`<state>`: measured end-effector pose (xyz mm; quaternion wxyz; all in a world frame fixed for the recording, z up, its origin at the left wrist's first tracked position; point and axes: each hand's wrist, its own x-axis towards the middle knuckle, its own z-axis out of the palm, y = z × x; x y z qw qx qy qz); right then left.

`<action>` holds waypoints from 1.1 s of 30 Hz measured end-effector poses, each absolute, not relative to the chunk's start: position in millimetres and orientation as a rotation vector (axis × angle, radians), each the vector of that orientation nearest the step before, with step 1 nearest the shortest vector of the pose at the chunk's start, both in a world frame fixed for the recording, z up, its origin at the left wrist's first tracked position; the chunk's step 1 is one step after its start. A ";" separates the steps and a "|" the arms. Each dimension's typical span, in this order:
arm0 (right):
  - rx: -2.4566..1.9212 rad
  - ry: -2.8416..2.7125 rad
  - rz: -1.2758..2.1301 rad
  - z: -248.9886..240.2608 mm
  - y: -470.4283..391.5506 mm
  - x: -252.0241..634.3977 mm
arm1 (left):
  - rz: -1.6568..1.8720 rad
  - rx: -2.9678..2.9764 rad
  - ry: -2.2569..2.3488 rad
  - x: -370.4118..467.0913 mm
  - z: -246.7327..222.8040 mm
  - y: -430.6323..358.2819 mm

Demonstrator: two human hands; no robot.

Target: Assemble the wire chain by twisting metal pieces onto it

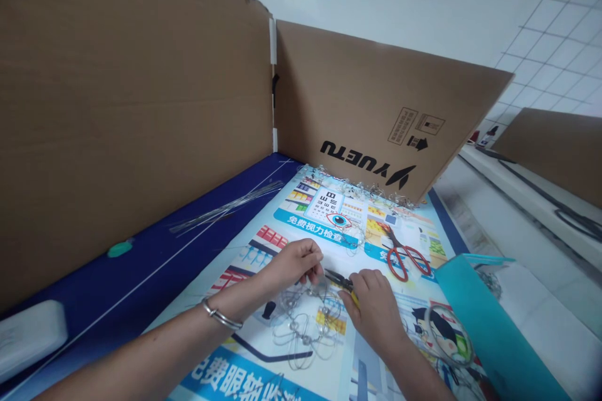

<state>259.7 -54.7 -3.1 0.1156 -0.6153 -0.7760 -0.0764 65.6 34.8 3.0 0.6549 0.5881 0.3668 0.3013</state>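
My left hand [301,258], with a silver bangle at the wrist, has its fingertips pinched together on thin wire. Loops of this wire [305,332], with small clear bead-like bits along them, hang or lie just below the hand; how much rests on the printed sheet I cannot tell. In my right hand [379,304] is a pair of pliers [336,277] with dark jaws and yellow handles. The jaws point left, close to the left fingertips; whether they touch the wire is unclear.
Red-handled scissors [408,262] lie beyond my right hand. Straight wires [230,207] lie on the blue surface at left, near a white case [32,333]. Cardboard panels [376,88] stand behind and left. On the right are a teal box [498,319] and a wire coil [449,360].
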 end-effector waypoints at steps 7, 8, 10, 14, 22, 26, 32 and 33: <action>-1.937 -2.238 -0.180 -0.6 -59.6 251.1 | 0.738 1.409 0.857 64.6 4.5 31.9; -1.950 -2.230 -0.186 0.3 -61.0 249.3 | 0.751 1.430 0.857 64.1 5.9 31.2; -1.933 -2.238 -0.185 2.2 -62.1 248.0 | 0.752 1.466 0.850 63.5 8.3 30.5; -1.914 -2.259 -0.206 5.6 -53.6 268.0 | 0.765 1.546 0.858 64.4 7.9 31.6; -2.387 -1.957 -0.378 17.0 -22.7 362.8 | 0.881 1.468 0.880 67.8 1.4 35.6; -2.533 -1.935 -0.231 14.5 -10.2 380.5 | 0.844 1.279 0.829 67.6 7.4 31.6; -2.703 -1.837 -0.055 6.2 11.7 385.2 | 0.830 1.165 0.767 68.8 12.5 26.1; -2.715 -1.822 -0.037 5.6 13.6 384.9 | 0.835 1.166 0.763 69.2 13.0 25.2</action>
